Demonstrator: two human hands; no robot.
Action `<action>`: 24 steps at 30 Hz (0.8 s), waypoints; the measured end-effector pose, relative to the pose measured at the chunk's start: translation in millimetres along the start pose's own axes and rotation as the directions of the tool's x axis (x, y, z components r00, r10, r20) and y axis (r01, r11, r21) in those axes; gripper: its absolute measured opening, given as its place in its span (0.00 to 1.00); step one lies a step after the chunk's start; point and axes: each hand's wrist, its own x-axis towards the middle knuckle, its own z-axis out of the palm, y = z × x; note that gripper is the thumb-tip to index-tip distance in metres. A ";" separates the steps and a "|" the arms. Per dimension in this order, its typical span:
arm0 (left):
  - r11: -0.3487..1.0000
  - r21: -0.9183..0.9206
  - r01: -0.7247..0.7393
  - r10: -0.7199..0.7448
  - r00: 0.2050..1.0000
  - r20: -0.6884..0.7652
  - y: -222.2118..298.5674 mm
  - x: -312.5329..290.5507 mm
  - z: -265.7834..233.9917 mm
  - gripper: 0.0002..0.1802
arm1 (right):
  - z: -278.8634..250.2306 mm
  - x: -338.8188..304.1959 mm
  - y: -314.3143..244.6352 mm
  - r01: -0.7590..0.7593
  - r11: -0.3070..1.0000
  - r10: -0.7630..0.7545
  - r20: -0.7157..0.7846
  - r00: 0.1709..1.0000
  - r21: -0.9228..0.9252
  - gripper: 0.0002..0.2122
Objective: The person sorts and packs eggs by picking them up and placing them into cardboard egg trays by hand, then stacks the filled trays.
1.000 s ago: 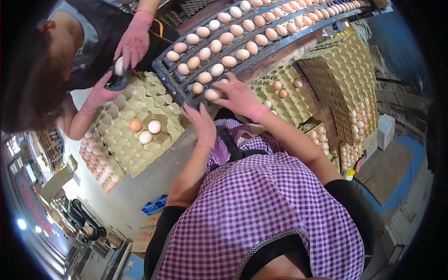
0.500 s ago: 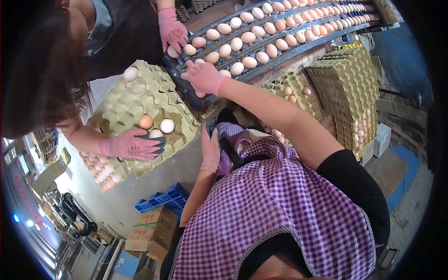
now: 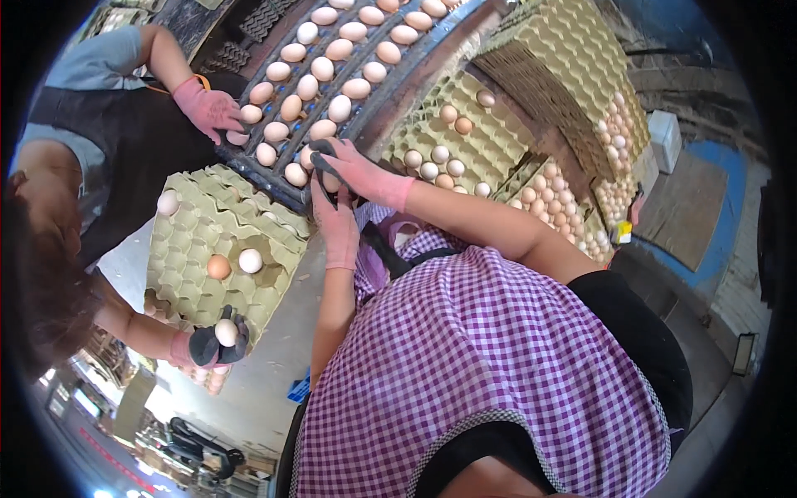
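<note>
My two hands, in pink gloves with dark-coated fingers, meet at the near end of the egg conveyor [image 3: 292,197]. Just beneath the fingers of my right hand [image 3: 365,176] is a pale egg [image 3: 330,181], which they curl over from above. My left hand [image 3: 335,231] comes up from below, its fingers and thumb closed round the same egg. More eggs lie in rows on the conveyor, one light egg [image 3: 295,174] just left of my hands. The gloves partly hide the held egg.
Left, a co-worker's gloved hand [image 3: 226,334] holds a white egg over a stacked egg tray [image 3: 187,241]; their other hand [image 3: 209,109] is at the conveyor. Right stand a partly filled tray [image 3: 490,137], a tall stack of trays [image 3: 573,50] and a white box [image 3: 663,141].
The view has shifted to the right. My left hand has come up from my apron to join my right at the conveyor's end. The co-worker's lower hand has turned palm up, lifting an egg.
</note>
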 end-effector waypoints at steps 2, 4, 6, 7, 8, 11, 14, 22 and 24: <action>0.974 0.158 -0.162 0.165 0.986 -0.004 -17.6 6.9 2.8 0.30 | -25.0 -20.4 0.4 0.003 0.999 -0.002 0.021 1.000 -0.042 0.17; 0.959 0.271 -0.084 0.150 0.961 -0.233 -10.3 13.3 1.6 0.28 | -42.6 -51.7 8.6 -0.098 0.965 0.053 -0.188 0.981 -0.244 0.24; 0.928 0.352 -0.122 0.262 0.886 -0.384 -46.9 34.6 -11.5 0.33 | -86.7 -78.5 18.3 -0.105 0.981 0.107 0.004 0.994 -0.163 0.29; 0.932 0.358 -0.058 0.219 0.877 -0.427 -44.7 41.0 -11.9 0.35 | -101.4 -99.7 37.5 -0.155 0.972 0.149 -0.048 0.988 -0.179 0.28; 0.781 0.624 -0.026 0.361 0.834 -0.418 -65.8 52.7 -24.6 0.35 | -109.7 -119.9 48.8 -0.196 0.962 0.183 -0.083 0.980 -0.188 0.27; 0.737 0.675 0.030 0.318 0.866 -0.386 -61.1 70.8 -15.1 0.33 | -141.7 -187.4 79.8 -0.339 0.939 0.313 -0.276 0.909 -0.050 0.21; 0.840 0.531 0.112 0.157 0.887 -0.435 -49.2 76.4 2.3 0.33 | -157.2 -257.9 119.7 -0.446 0.895 0.396 -0.502 0.769 0.024 0.19; 0.724 0.690 0.026 0.337 0.859 -0.385 -40.5 56.0 19.8 0.37 | -172.9 -276.0 133.0 -0.476 0.504 0.038 -0.532 0.846 -0.721 0.16; 0.424 0.842 -0.332 0.607 0.794 0.007 -30.6 43.7 29.7 0.37 | -171.0 -262.6 141.4 -0.442 0.455 0.040 -0.478 0.877 -0.773 0.11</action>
